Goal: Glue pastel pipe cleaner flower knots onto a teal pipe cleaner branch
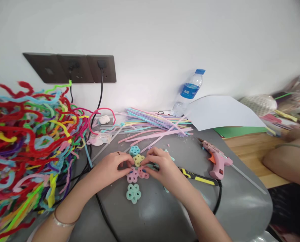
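Several small flower shapes bent from pipe cleaners lie on the grey table (152, 211): a blue one (134, 150), a yellow-green one (139, 159), two pink ones (133, 175) (143, 172) and a mint one (133, 193). My left hand (109, 166) pinches the yellow-green flower from the left, fingers closed on it. My right hand (161, 165) pinches it from the right, its lower fingers resting by the right pink flower.
A big tangle of coloured pipe cleaners (21, 141) fills the left. Straight pastel pipe cleaners (155, 122), a water bottle (187, 92), white paper (220, 112), a pink glue gun (216, 161) and cables lie around. Another person's arm (288, 161) rests at the right.
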Tool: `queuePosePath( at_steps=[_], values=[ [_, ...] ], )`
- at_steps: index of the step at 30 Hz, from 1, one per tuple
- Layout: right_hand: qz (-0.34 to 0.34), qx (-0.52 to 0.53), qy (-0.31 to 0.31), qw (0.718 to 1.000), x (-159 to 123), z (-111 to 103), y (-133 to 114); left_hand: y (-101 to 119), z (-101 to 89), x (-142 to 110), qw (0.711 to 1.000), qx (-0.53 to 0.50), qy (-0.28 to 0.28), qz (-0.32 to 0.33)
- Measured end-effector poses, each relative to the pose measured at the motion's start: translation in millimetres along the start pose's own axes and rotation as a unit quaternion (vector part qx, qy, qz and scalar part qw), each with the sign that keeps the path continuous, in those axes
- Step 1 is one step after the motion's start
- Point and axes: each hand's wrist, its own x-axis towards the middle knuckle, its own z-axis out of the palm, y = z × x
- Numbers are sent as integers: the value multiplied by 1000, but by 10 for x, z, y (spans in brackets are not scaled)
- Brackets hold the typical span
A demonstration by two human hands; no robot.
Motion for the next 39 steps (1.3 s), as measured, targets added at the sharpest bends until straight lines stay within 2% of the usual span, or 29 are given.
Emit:
queuePosePath(
  at_steps=[3, 7, 10, 13, 16, 20, 24, 26, 29, 32, 39],
  values=[
    [20, -5, 14, 1000, 46, -25, 22, -16, 11, 9, 1000, -5, 15, 8],
    [38, -67, 20, 997, 192, -70, -40, -79, 8, 51, 997, -14, 70, 4],
    [51, -126, -9, 991, 313, -19, -122, -140, 12, 90, 993, -3, 119, 0],
    [49, -153, -32, 987, 400, 76, -176, -177, 19, 117, 990, 10, 143, 4],
    [38, -134, -30, 990, 440, 110, -183, -187, 19, 131, 989, 12, 150, 4],
    [44, -72, -10, 996, 410, -34, -135, -190, 19, 146, 988, 15, 152, 2],
    [64, 27, 88, 994, 259, -298, -53, -185, 54, 179, 987, 17, 159, 9],
    [71, 51, 114, 990, 141, -414, -5, -181, 84, 202, 986, 22, 159, 33],
    [72, 56, 61, 994, -52, -498, 70, -183, 129, 238, 985, 42, 151, 69],
    [61, 24, -1, 998, -198, -449, 121, -197, 155, 261, 984, 66, 146, 73],
    [43, -41, -22, 998, -206, -219, 104, -201, 140, 270, 981, 94, 144, 93]
  ],
)
